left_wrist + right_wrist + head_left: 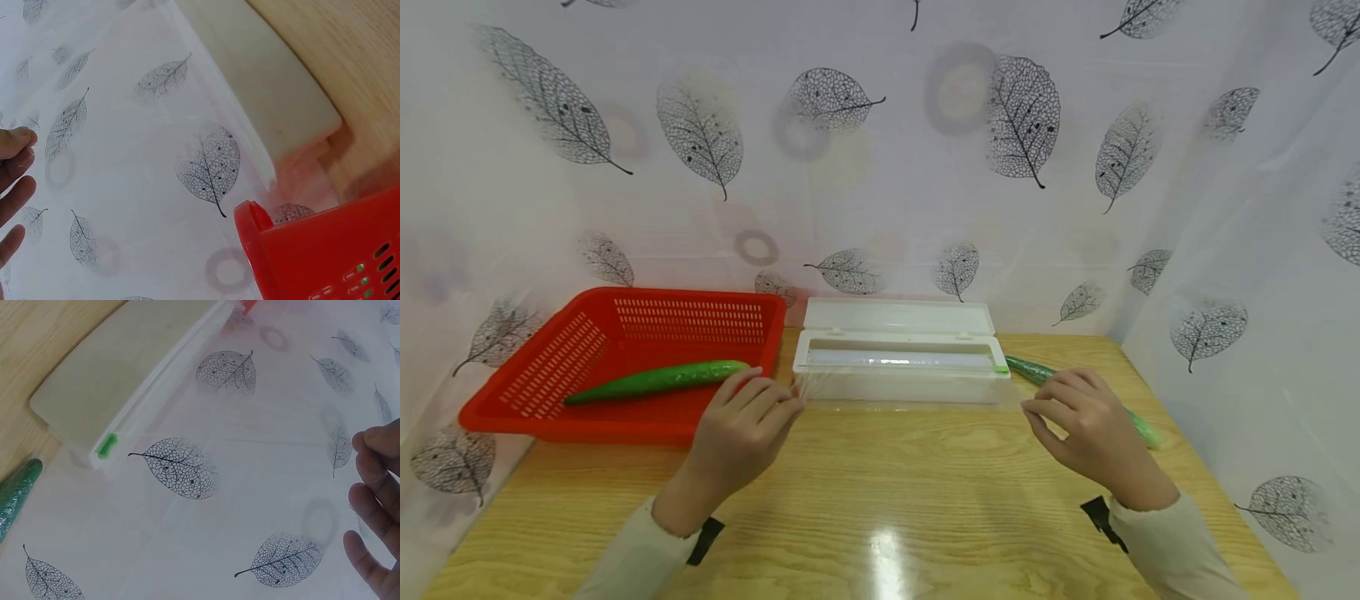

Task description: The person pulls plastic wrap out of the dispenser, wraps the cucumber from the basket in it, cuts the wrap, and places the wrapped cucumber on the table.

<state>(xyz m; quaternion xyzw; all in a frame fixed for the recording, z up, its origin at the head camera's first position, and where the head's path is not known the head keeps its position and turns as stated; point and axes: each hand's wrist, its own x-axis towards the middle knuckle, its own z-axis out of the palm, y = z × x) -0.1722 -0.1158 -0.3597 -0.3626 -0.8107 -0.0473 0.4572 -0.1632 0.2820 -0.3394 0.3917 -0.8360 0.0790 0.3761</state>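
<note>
A clear sheet of cling film (pixel 910 393) stretches out from the front of a white film dispenser (pixel 898 317), whose lid stands raised. At its left corner my left hand (pixel 745 429) pinches the film between thumb and finger. My right hand (pixel 1086 429) pinches the opposite corner. In the left wrist view the thumb and index fingertip of the left hand (pixel 14 169) meet. The right hand (pixel 378 481) shows the same pinch in the right wrist view. Inside the dispenser lies the film roll (pixel 895 358), and a green slider (pixel 107 446) sits at its right end.
To the left, a red plastic basket (pixel 625 435) holds a green cucumber (pixel 658 382). Partly behind my right hand, a cucumber (pixel 1030 369) that looks film-wrapped lies on the wooden table (pixel 925 483). A leaf-patterned sheet (pixel 880 192) hangs behind.
</note>
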